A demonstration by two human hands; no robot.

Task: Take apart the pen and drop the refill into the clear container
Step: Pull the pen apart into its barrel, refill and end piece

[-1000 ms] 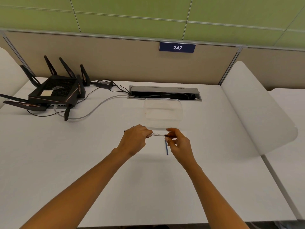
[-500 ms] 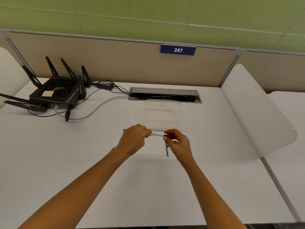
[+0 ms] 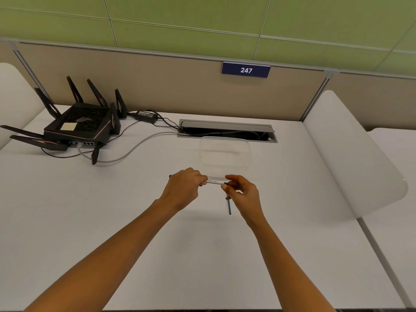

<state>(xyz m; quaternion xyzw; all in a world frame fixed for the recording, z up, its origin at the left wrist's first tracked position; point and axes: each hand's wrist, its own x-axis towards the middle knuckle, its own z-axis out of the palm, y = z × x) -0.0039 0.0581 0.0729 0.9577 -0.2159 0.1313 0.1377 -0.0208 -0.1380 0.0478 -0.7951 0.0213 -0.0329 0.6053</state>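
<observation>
A white pen with small print on its barrel lies level between both hands, just above the white desk. My left hand grips its left part; a dark end pokes out past my knuckles. My right hand pinches the dark tip at the right end. A thin blue refill hangs down from my right hand, held against the palm. The clear container stands open just behind the pen.
A black router with several antennas sits at the back left, its cables running to the desk's cable slot. A white curved divider rises at the right. Beige partition behind.
Both hands stay on the pen in nearly the same place. My right fingers have shifted slightly at the tip. The blue refill still hangs below my right hand.
</observation>
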